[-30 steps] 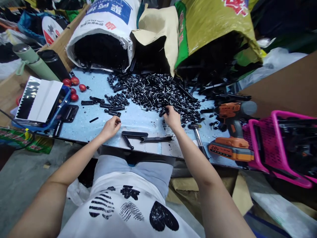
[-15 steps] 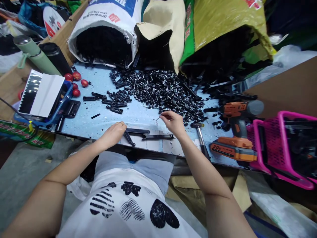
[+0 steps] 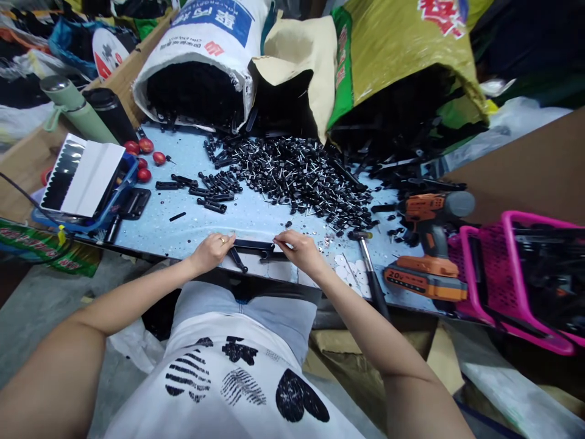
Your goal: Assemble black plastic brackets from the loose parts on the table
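Observation:
Near the front edge of the blue table, my left hand is closed on the left end of a long black bar. A shorter black arm angles down from beside that grip. My right hand is pinched at the bar's right end; whatever small thing its fingertips hold is too small to make out. Another dark bar lies partly hidden under the right hand. Behind both hands spreads a large pile of small black-headed metal pins.
Right of my hands lie a hammer and an orange cordless drill, beside a pink basket. Short black parts sit at left, near a blue tray. Open sacks line the back.
My right hand has moved left and toward me, from the edge of the pin pile to the bar's right end. My left hand stays at the left end, shifted only slightly.

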Available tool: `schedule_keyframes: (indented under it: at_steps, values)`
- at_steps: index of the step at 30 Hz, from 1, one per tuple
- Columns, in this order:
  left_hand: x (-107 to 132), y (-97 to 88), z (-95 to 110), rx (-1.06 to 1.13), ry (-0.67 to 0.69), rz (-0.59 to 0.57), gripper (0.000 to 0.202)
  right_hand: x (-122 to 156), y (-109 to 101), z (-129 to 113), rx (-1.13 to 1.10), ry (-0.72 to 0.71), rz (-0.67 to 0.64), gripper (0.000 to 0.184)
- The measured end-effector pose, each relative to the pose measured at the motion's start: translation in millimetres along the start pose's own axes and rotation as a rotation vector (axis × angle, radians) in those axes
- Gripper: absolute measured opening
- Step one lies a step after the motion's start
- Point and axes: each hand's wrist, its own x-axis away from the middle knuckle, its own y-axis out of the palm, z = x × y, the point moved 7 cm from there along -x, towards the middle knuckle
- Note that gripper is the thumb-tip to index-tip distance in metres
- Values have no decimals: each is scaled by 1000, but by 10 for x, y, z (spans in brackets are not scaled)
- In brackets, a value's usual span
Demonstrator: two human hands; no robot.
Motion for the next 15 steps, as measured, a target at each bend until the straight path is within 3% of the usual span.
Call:
schedule_keyframes:
  at_steps: [5, 8, 11, 15]
  values:
    - [21, 12, 36, -98, -4, -15, 33, 142, 216, 19, 46, -106, 12, 29]
    - [-88, 75, 265, -76, 159, -22, 38, 206, 240, 61, 23, -196, 33, 26]
    - [-237, 217, 470, -36, 321, -94, 44, 247, 246, 104, 46, -324, -56, 36]
    - [-371, 341, 467, -20, 300, -178, 52, 272, 276, 243, 145, -346, -121, 43]
